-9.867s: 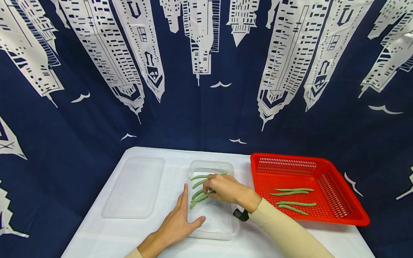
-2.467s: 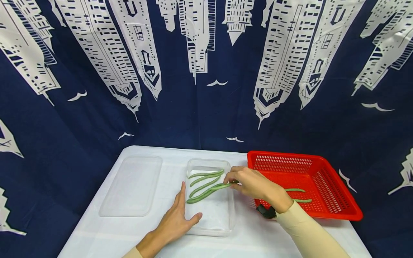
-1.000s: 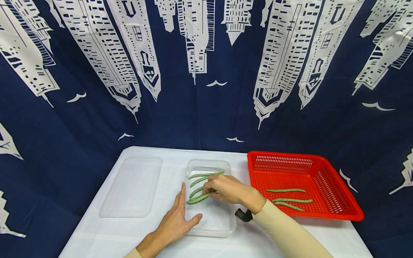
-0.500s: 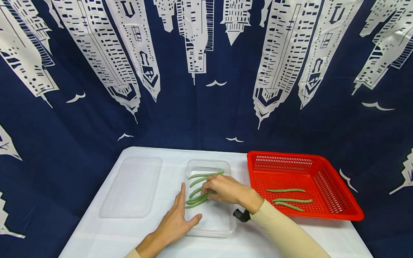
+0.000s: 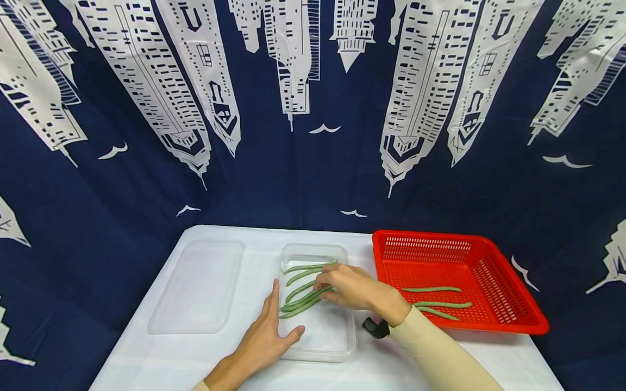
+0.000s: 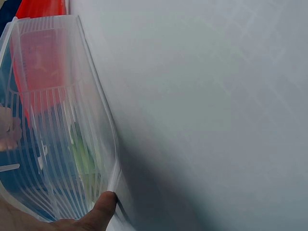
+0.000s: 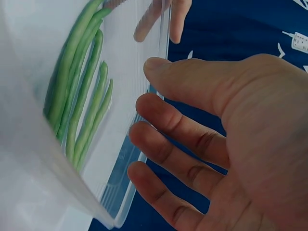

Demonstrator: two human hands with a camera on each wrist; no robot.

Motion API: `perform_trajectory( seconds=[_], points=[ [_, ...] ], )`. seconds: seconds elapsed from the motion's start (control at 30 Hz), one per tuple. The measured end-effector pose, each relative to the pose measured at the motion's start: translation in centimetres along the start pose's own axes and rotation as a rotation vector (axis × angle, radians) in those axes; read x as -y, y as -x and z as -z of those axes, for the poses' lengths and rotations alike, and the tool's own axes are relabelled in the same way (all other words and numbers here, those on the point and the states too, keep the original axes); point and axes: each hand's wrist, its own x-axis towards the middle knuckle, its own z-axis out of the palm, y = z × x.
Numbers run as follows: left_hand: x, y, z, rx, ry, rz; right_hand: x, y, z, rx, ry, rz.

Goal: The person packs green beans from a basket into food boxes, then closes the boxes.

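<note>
Several green beans (image 5: 303,307) lie side by side in a clear plastic container (image 5: 318,342). My right hand (image 5: 354,288) is over the container, and its fingers hide the beans' right ends in the head view. In the right wrist view that hand (image 7: 250,115) has its thumb and fingers apart from the beans (image 7: 79,86), with nothing between them. My left hand (image 5: 264,336) stands along the container's left side, fingers straight and thumb spread. One left fingertip (image 6: 107,201) touches the container's rim in the left wrist view.
A red slotted basket (image 5: 533,309) on the right holds three green beans (image 5: 442,304). The clear flat lid (image 5: 198,288) lies on the left of the white-covered table (image 5: 127,347). A dark blue printed cloth (image 5: 303,174) hangs behind.
One bean has gone from the basket into the container, set down by my right hand. That hand has since let go and drawn slightly right. My left hand stays at the container's side.
</note>
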Motion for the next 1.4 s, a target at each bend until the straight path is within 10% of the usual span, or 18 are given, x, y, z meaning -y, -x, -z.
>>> perform_trajectory(
  seconds=[0.97,1.4],
  points=[
    [-0.3,0.2,-0.1,-0.007,-0.002,0.006,-8.5,9.9,5.2,-0.138,-0.068,-0.246],
    [-0.1,0.2,-0.3,-0.003,0.01,0.015,-14.6,14.4,6.4,0.037,-0.136,-0.351]
  ],
)
